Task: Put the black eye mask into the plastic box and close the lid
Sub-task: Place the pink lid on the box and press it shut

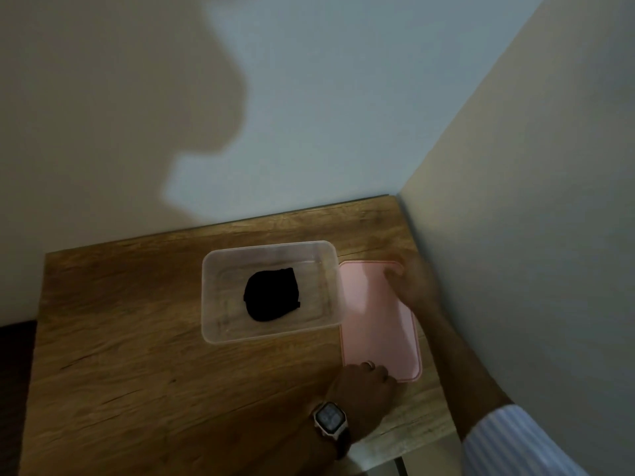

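A clear plastic box (213,324) stands open on the wooden table (137,338). The black eye mask (271,294) lies bunched on the box's bottom. To the right of the box lies the pink lid (374,321), flat on the table. My left hand (364,379), with a watch on its wrist, grips the lid's near edge. My right hand (410,281) holds the lid's far right corner, thumb on top. Both hands are on the lid; the lid touches the table.
A wall (515,235) runs close along the table's right side, just beyond the lid and my right arm. Another wall stands behind the table. The table's left edge drops to a dark area (13,389).
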